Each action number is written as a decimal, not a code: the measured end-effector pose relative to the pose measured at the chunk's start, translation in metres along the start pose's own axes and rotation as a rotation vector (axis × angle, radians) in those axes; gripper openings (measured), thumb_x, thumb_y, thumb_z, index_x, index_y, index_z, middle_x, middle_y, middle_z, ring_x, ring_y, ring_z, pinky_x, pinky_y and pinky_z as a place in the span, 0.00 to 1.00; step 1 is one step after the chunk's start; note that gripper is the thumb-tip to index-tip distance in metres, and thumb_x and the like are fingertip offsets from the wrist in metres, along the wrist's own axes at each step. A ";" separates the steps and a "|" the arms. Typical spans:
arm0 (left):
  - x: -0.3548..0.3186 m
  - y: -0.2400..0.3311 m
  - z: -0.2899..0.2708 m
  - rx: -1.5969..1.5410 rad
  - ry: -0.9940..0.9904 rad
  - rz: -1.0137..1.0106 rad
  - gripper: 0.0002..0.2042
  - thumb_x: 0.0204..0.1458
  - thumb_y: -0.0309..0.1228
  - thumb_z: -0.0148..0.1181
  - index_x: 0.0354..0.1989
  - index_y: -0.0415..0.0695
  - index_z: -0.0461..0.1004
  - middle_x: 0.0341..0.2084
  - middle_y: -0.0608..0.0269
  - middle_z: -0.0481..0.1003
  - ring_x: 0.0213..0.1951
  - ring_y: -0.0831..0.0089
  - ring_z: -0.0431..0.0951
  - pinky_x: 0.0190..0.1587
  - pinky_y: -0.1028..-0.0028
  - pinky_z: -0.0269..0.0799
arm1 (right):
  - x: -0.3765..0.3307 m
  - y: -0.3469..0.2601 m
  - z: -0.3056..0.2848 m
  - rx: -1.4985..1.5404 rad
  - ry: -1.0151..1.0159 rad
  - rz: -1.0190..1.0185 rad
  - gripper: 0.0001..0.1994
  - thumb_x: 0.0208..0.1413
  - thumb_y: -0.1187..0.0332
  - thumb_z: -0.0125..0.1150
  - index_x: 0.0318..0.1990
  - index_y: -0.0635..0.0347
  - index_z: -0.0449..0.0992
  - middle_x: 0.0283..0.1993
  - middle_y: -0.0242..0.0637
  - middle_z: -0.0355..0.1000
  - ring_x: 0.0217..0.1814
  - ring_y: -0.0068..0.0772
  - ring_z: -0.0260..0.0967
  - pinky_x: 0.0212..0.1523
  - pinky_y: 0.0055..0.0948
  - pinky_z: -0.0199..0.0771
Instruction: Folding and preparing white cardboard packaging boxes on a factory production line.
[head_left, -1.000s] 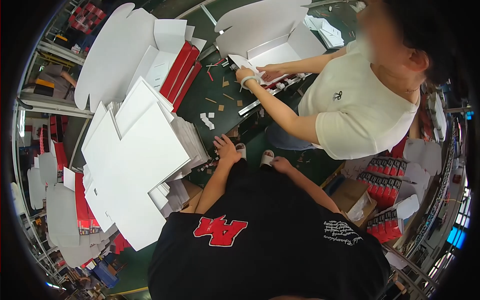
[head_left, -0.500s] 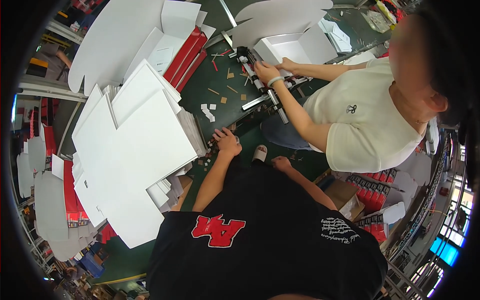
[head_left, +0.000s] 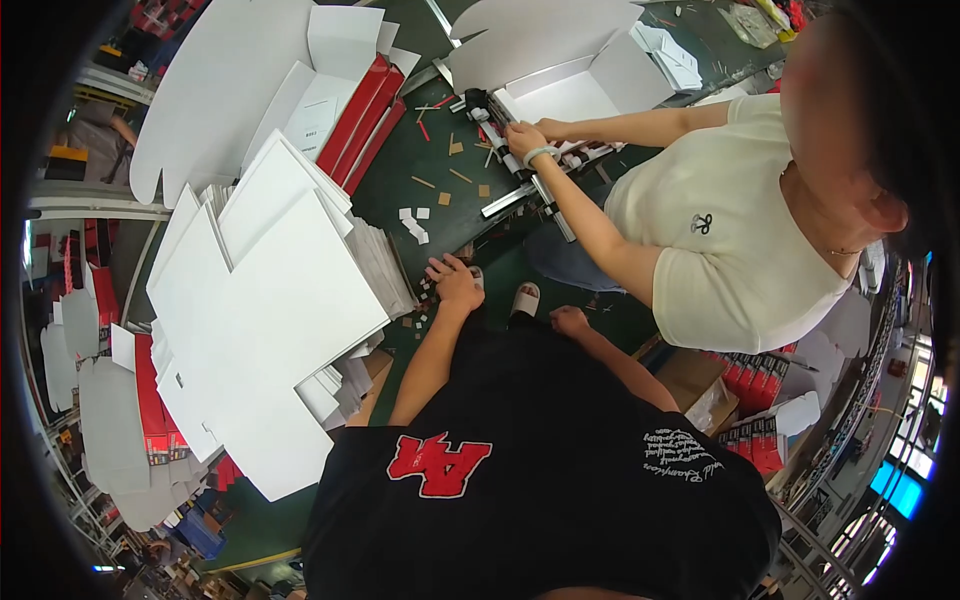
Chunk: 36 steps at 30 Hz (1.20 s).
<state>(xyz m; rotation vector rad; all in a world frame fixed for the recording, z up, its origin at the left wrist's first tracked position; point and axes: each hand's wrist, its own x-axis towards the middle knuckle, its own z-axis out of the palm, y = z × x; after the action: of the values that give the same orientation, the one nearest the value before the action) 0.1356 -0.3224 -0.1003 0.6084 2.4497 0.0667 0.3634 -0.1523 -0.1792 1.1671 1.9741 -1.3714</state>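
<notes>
My left hand [head_left: 457,283] rests at the edge of the dark green table, fingers apart and nothing held in it. Close to its left rises a tall pile of flat white cardboard blanks [head_left: 280,300]. Small brown and white scraps [head_left: 425,300] lie just beside the fingers. Lower and to the right, my right hand [head_left: 570,320] hangs near my black shirt, its fingers curled in, with no object visible in it. A co-worker in a pale shirt [head_left: 690,230] has both hands on a metal clamp-like fixture [head_left: 490,120] by an open white box [head_left: 570,95].
Red boxes [head_left: 360,125] stand behind the pile beneath an open white box [head_left: 335,45]. White paper bits [head_left: 414,225] and small brown squares lie on the table [head_left: 390,240]. Brown cartons [head_left: 690,380] and red packages [head_left: 750,385] are at the right.
The view has shifted slightly. The co-worker's hands have moved a little at the fixture. My own hands keep nearly the same pose.
</notes>
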 end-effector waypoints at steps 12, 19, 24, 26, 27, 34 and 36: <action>0.001 0.006 -0.014 0.078 -0.121 0.001 0.49 0.41 0.44 0.59 0.58 0.18 0.36 0.56 0.19 0.45 0.61 0.30 0.39 0.63 0.47 0.34 | -0.008 -0.008 -0.003 0.184 0.084 0.148 0.11 0.43 0.61 0.57 0.21 0.58 0.77 0.18 0.32 0.72 0.21 0.27 0.71 0.26 0.27 0.71; -0.004 0.015 -0.026 0.031 -0.167 -0.046 0.49 0.39 0.42 0.59 0.59 0.20 0.35 0.59 0.24 0.43 0.62 0.31 0.36 0.63 0.48 0.30 | 0.001 0.006 0.000 0.245 0.097 0.154 0.11 0.43 0.61 0.56 0.22 0.57 0.77 0.19 0.33 0.73 0.21 0.28 0.72 0.27 0.28 0.71; -0.003 0.013 -0.021 -0.028 -0.136 -0.074 0.51 0.38 0.41 0.60 0.59 0.19 0.33 0.58 0.19 0.41 0.62 0.31 0.35 0.64 0.49 0.30 | 0.005 0.006 -0.001 0.191 0.080 0.133 0.08 0.49 0.67 0.57 0.31 0.64 0.76 0.22 0.35 0.72 0.20 0.26 0.68 0.22 0.24 0.69; -0.002 0.009 -0.019 -0.009 -0.160 -0.077 0.52 0.40 0.43 0.61 0.60 0.22 0.31 0.58 0.19 0.37 0.62 0.29 0.34 0.63 0.50 0.36 | 0.005 0.006 0.001 0.167 0.069 0.120 0.08 0.49 0.67 0.57 0.31 0.64 0.75 0.22 0.35 0.71 0.20 0.26 0.68 0.22 0.25 0.69; -0.002 0.008 -0.018 0.009 -0.188 -0.087 0.53 0.41 0.45 0.62 0.60 0.24 0.30 0.58 0.19 0.33 0.61 0.28 0.34 0.63 0.52 0.42 | 0.005 0.007 0.001 0.140 0.049 0.108 0.08 0.49 0.67 0.57 0.31 0.64 0.75 0.22 0.35 0.71 0.20 0.26 0.68 0.22 0.25 0.68; 0.000 0.007 -0.008 0.015 -0.147 -0.121 0.52 0.42 0.46 0.61 0.60 0.25 0.30 0.59 0.20 0.33 0.62 0.28 0.34 0.63 0.53 0.41 | 0.001 0.011 0.001 0.195 0.037 0.119 0.07 0.48 0.68 0.57 0.29 0.64 0.75 0.21 0.35 0.70 0.19 0.26 0.67 0.21 0.24 0.67; -0.001 0.008 -0.009 0.026 -0.145 -0.122 0.52 0.42 0.46 0.61 0.60 0.24 0.31 0.58 0.19 0.33 0.62 0.28 0.34 0.63 0.52 0.39 | -0.001 0.009 -0.002 0.197 0.054 0.160 0.07 0.48 0.69 0.58 0.28 0.64 0.75 0.20 0.35 0.70 0.19 0.26 0.67 0.21 0.24 0.67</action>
<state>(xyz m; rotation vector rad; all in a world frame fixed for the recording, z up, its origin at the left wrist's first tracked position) 0.1342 -0.3145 -0.0912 0.4575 2.3440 -0.0562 0.3718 -0.1495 -0.1826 1.4317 1.7686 -1.4889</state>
